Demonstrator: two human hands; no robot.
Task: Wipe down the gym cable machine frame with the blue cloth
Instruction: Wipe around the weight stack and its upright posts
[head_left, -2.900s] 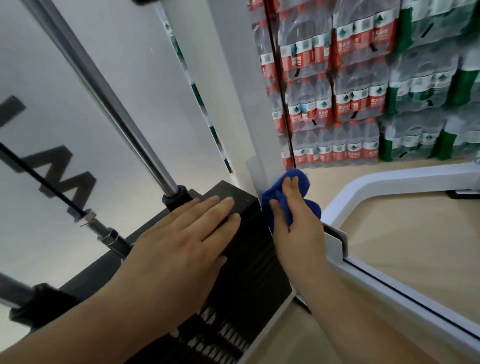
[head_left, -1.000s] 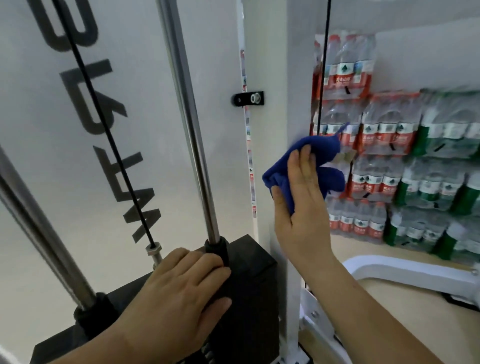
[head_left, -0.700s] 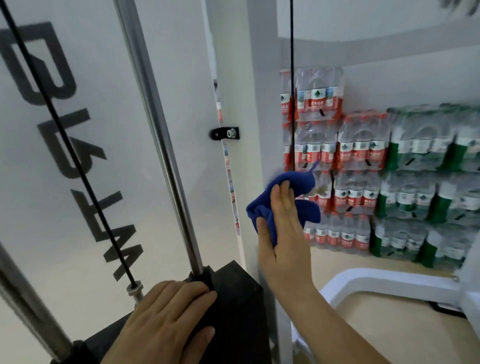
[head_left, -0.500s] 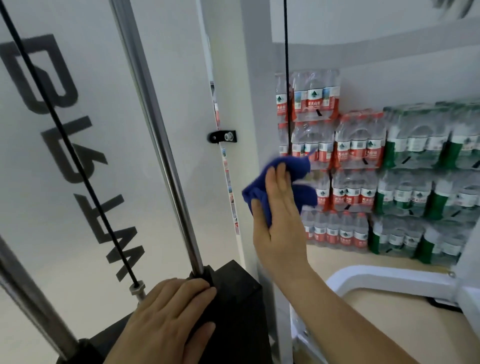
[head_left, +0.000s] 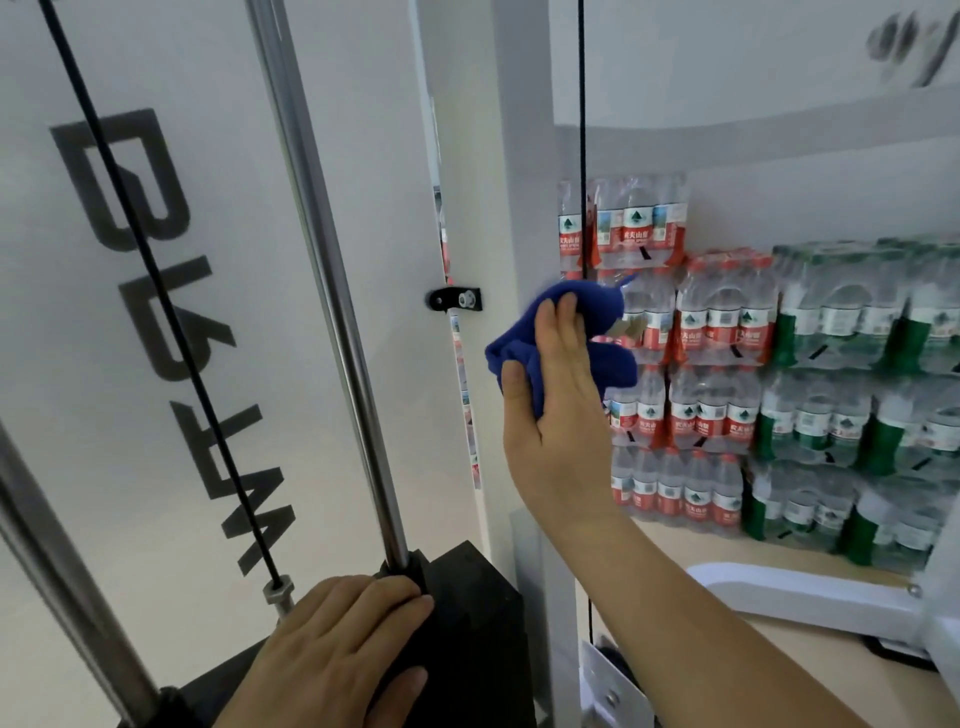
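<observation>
The cable machine's white upright post (head_left: 522, 182) runs top to bottom through the middle of the view. My right hand (head_left: 558, 410) presses the bunched blue cloth (head_left: 608, 358) flat against that post at about mid height, fingers straight over the cloth, thumb along its left side. My left hand (head_left: 337, 654) rests palm down on top of the black weight stack (head_left: 467, 613), fingers relaxed beside the base of a chrome guide rod (head_left: 322, 270).
A black cable (head_left: 156, 291) and a second chrome rod (head_left: 57, 587) cross the white lettered panel on the left. A thin black cable (head_left: 581, 135) hangs right of the post. Shrink-wrapped water bottle packs (head_left: 727, 374) are stacked against the wall behind. A white frame base (head_left: 800, 592) lies on the floor.
My right hand has slid the blue cloth up the white post from near the weight stack to mid height. My left hand stays on the weight stack.
</observation>
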